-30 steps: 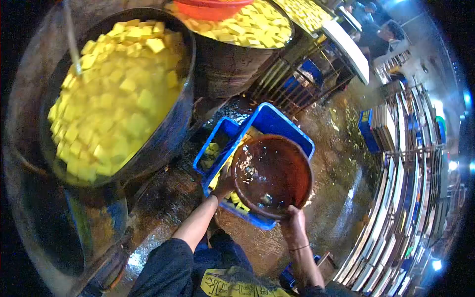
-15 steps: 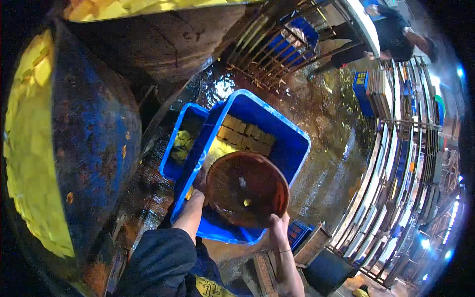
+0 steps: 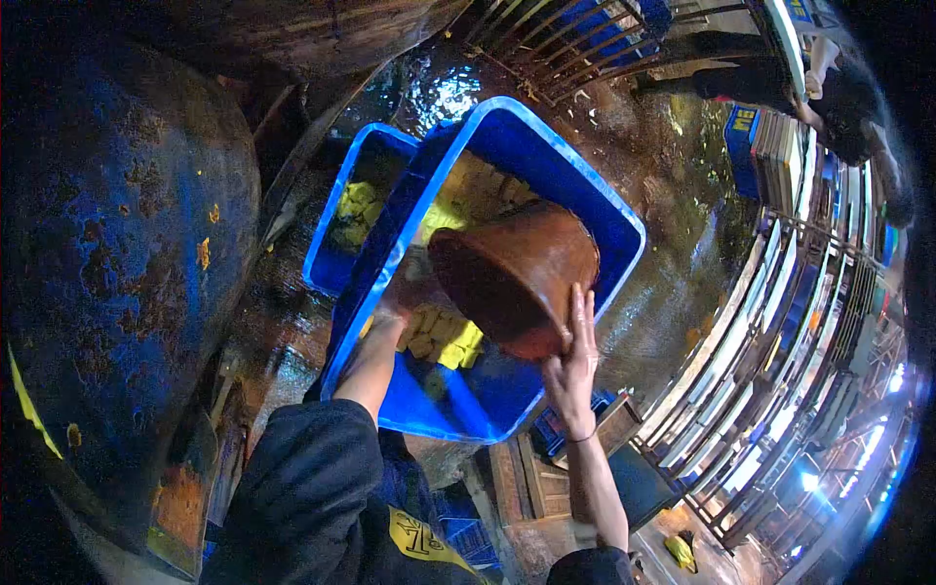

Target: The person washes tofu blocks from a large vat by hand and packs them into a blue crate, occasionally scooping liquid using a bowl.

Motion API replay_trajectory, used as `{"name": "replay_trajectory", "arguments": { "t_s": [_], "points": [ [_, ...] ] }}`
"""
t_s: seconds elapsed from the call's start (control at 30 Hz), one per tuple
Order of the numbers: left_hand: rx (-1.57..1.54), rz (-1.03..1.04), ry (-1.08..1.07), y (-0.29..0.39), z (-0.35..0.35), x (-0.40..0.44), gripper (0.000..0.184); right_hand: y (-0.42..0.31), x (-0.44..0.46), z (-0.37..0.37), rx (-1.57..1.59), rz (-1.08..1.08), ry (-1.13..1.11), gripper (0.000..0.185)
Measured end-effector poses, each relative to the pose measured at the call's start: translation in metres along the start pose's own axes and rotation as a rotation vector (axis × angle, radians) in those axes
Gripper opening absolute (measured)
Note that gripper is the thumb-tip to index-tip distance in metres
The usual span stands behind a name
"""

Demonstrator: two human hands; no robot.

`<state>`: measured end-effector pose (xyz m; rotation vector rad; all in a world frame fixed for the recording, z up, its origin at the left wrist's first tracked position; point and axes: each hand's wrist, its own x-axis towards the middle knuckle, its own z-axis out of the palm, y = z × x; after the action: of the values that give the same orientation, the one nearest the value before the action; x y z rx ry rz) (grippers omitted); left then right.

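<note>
A deep brown bucket (image 3: 531, 263) is tipped on its side inside the large blue crate (image 3: 609, 219), its mouth facing lower left. My right hand (image 3: 575, 341) grips the bucket's near right side, fingers laid along the wall and thumb by the rim. My left hand (image 3: 390, 322) reaches into the crate beside the bucket's mouth; its fingers are blurred and partly lost in shade. Yellow-tan blocks resembling tofu (image 3: 439, 336) lie in the crate below the bucket. More blocks (image 3: 473, 190) show behind it, partly covered.
A smaller blue crate (image 3: 341, 210) with yellow pieces stands to the left. Farther left are large worn blue vats (image 3: 146, 224). Wet floor (image 3: 673, 283) runs to the right, toward racks of stacked trays (image 3: 751, 380). Another person (image 3: 848, 117) is at the upper right.
The bucket has turned from mouth-up to lying on its side, exposing blocks beneath. My right hand has moved up along its side. The view has shifted, showing less of the vats' yellow contents.
</note>
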<state>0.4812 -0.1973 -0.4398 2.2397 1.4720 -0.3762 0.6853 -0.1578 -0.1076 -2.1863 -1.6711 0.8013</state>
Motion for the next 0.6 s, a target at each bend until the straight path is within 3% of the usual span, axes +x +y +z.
{"name": "replay_trajectory", "arguments": {
  "t_s": [0.2, 0.23, 0.4, 0.5, 0.53, 0.57, 0.6],
  "points": [
    [0.074, -0.029, 0.091, 0.000, 0.001, 0.004, 0.060, -0.024, -0.018, 0.020, -0.089, -0.013, 0.039, 0.086],
    [0.085, -0.036, 0.123, 0.000, 0.003, 0.008, 0.060, -0.013, -0.023, 0.026, -0.204, -0.073, 0.074, 0.083],
    [0.126, -0.087, 0.313, 0.001, -0.004, 0.022, 0.061, -0.004, -0.042, 0.022, -0.123, -0.308, 0.382, 0.078],
    [-0.112, -0.054, 0.481, 0.009, -0.091, -0.014, 0.063, -0.017, -0.057, -0.001, -0.065, -0.221, 0.553, 0.074],
    [-0.267, -0.155, 0.423, 0.018, -0.100, -0.022, 0.069, -0.026, -0.062, -0.015, -0.016, -0.232, 0.621, 0.072],
    [-0.272, -0.191, 0.495, 0.026, -0.104, -0.035, 0.073, -0.032, -0.071, -0.024, -0.037, -0.174, 0.686, 0.074],
    [-0.369, -0.269, 0.485, 0.037, -0.113, -0.050, 0.072, -0.027, -0.078, -0.028, 0.122, -0.183, 0.749, 0.079]
  ]
}}
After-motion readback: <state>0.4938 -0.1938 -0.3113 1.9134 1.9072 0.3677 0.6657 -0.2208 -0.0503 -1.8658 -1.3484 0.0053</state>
